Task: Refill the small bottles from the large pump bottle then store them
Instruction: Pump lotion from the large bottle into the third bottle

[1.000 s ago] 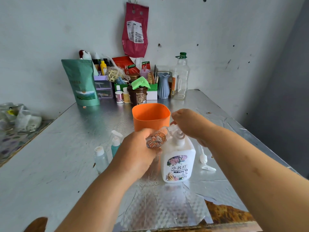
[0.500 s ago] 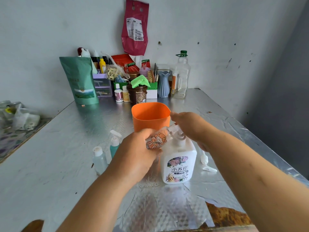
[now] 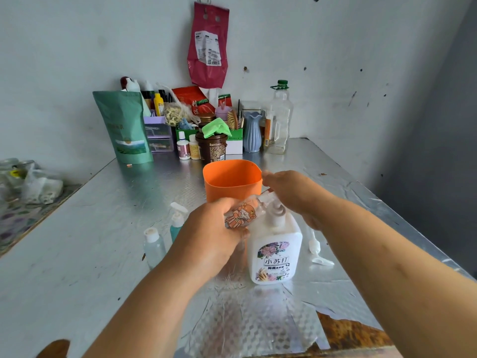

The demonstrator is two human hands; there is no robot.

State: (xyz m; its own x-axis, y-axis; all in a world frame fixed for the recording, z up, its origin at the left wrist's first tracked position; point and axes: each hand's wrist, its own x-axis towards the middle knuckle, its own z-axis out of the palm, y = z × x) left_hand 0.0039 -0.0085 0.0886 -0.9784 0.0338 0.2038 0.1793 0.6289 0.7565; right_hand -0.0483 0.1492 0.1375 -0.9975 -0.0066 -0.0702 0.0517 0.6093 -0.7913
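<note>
Foil sheeting covers the table (image 3: pixel 77 254), which runs back to a grey-white wall. Its left edge meets a lower surface with a patterned cloth, its right edge falls away into shadow, and at the near edge the foil is torn, baring brown board. Wide bare stretches lie to the left and near right of the work.

Near the table's middle front, one large pump bottle (image 3: pixel 275 257), white with a flowered label, stands upright. The left hand (image 3: pixel 209 236) is wrapped round a small clear bottle (image 3: pixel 241 215) with a cartoon sticker, tilting its mouth up against the pump spout. The right hand (image 3: pixel 291 192) lies over the pump head. Whether its fingers curl round it cannot be told.

Small bottles number three: the held one, plus a teal spray bottle (image 3: pixel 176 223) and a clear flip-cap bottle (image 3: pixel 154 245) standing just left of the left hand, apart from it. One loose white pump top (image 3: pixel 316 250) lies just right of the large bottle. One orange tub (image 3: pixel 232 182) stands just behind the hands.

Against the back wall sit a green pouch (image 3: pixel 124 127), a brown jar (image 3: pixel 211 148), a blue vase (image 3: pixel 252 135) and a clear jug (image 3: pixel 278 117), with a red bag (image 3: pixel 208 45) hanging above.
</note>
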